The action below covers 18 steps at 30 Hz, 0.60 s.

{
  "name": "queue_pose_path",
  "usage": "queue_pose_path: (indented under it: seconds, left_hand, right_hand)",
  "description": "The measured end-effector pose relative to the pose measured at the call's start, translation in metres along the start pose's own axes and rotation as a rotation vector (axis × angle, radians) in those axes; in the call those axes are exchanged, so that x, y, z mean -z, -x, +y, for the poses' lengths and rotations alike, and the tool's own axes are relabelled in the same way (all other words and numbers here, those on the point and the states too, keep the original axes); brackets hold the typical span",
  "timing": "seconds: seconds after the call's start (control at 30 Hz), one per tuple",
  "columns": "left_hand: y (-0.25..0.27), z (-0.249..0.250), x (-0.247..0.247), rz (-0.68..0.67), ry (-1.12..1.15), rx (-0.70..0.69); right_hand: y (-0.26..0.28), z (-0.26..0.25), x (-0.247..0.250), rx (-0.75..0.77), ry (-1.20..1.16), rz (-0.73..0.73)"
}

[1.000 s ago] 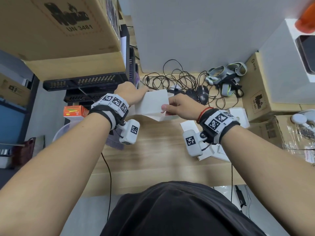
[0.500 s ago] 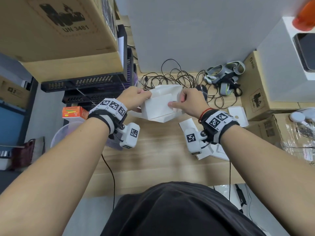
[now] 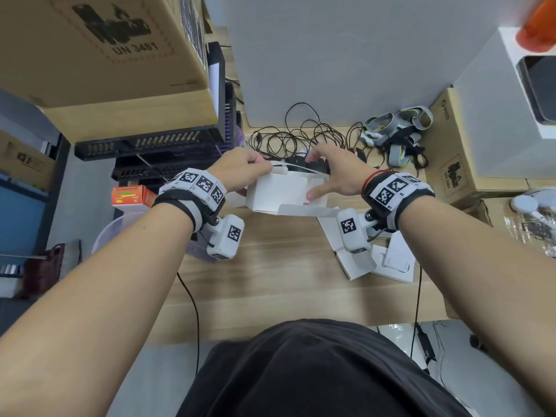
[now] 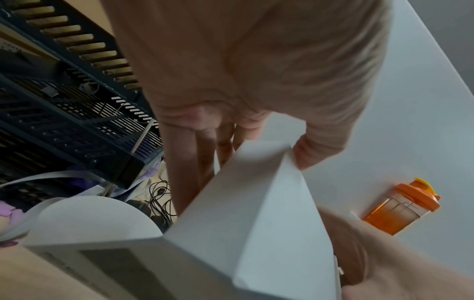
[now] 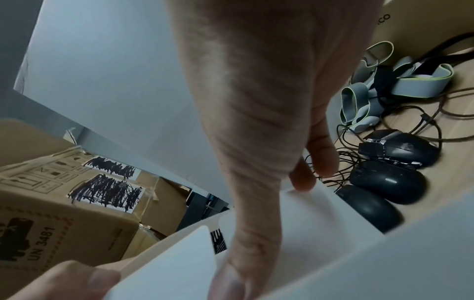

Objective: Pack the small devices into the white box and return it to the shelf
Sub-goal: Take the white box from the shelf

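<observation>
White box (image 3: 279, 192) sits just above the desk (image 3: 270, 266) between my two hands in the head view, long side running left to right, my left hand (image 3: 240, 171) pinching its left top edge and my right hand (image 3: 334, 173) spread over the right end with the thumb on the front, while black mice lie just behind, half hidden. From my left wrist, my fingers (image 4: 225, 142) clamp the box's corner, its inside unseen. From my right wrist, three mice (image 5: 387, 180) lie just past my loosely bent fingers (image 5: 320, 154); I cannot tell whether any are packed.
</observation>
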<state>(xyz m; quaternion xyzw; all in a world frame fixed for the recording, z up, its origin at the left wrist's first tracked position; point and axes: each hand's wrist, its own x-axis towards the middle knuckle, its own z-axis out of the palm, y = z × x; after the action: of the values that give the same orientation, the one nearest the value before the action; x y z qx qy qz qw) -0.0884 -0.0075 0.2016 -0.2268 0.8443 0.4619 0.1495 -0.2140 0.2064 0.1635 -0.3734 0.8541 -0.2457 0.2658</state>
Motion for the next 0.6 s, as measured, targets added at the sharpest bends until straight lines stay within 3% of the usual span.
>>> queue_pose_path:
  seconds: [0.2,0.37,0.5,0.6]
  left_hand:
    - [0.001,-0.003,0.001,-0.026,0.052,0.004]
    - [-0.001,-0.005,-0.001,-0.081,0.002,0.030]
    - [-0.002,-0.009,-0.008,-0.138,-0.253,-0.033]
    - [-0.007,-0.011,-0.021,-0.170,-0.608,-0.129]
  right_hand:
    - [-0.004,0.007,-0.007,-0.006,0.037,-0.213]
    - [-0.003,0.008,-0.005,-0.021,-0.006,-0.115]
    - [-0.003,0.009,-0.002,-0.020,-0.050,-0.077]
    - [-0.005,0.003,0.001,-0.007,-0.022,-0.079]
